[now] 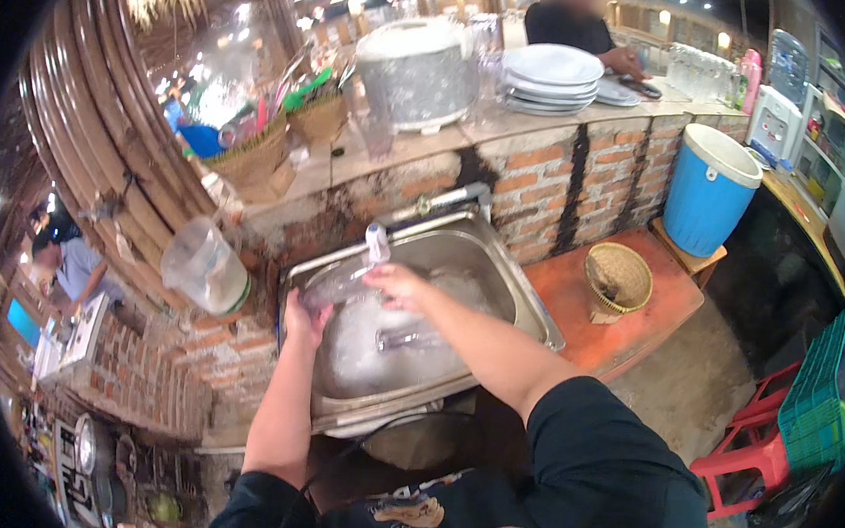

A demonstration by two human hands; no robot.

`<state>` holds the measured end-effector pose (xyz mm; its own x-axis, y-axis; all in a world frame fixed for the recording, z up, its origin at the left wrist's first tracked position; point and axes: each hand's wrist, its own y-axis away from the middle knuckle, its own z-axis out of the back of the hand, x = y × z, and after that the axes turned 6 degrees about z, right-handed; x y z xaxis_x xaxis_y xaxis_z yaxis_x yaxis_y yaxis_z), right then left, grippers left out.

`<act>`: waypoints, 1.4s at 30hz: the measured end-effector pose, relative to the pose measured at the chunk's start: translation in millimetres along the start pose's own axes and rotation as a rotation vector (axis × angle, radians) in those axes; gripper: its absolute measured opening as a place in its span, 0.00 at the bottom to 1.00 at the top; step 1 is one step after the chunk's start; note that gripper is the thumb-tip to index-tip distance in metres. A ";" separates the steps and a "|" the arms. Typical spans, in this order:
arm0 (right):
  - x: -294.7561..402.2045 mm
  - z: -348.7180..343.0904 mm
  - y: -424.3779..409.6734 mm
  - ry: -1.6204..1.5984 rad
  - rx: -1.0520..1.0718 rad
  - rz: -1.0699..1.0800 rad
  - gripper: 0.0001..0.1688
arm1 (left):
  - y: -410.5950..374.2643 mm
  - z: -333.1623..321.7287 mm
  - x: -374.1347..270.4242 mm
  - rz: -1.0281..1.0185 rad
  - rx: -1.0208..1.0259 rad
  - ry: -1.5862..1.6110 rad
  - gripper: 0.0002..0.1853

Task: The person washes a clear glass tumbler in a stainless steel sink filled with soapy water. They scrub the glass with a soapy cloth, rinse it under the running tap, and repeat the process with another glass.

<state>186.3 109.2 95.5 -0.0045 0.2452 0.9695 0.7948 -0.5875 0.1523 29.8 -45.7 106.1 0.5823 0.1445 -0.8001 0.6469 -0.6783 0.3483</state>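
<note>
Over a stainless steel sink, a clear drinking glass lies tilted sideways between my two hands. My left hand grips its left end from below. At its other end, beside the white-tipped faucet, the fingers of my right hand hold on. Blur hides the exact outline of this glass and whether water is running. Below my hands, whitish suds cover much of the basin, and another clear glass lies on its side among them.
Behind the sink, a brick counter bears stacked white plates and a patterned rice cooker. A plastic pitcher is at the left. To the right are a woven basket and blue bucket. A person sits beyond.
</note>
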 end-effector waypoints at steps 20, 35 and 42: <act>7.0 7.1 1.2 0.077 0.080 -0.056 0.24 | -22.0 10.4 6.7 0.188 0.082 -0.116 0.23; -25.8 19.2 -37.8 -0.047 -0.030 -0.141 0.24 | -16.3 -3.5 8.5 -0.221 -0.037 -0.190 0.18; 8.0 61.7 -18.7 -0.171 -0.265 -0.190 0.15 | -5.4 -16.9 25.5 0.091 0.193 -0.377 0.24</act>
<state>208.8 169.8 88.5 -0.0176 0.4816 0.8762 0.6044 -0.6930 0.3930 49.4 -26.1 92.1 0.3887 -0.1715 -0.9053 0.4764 -0.8036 0.3568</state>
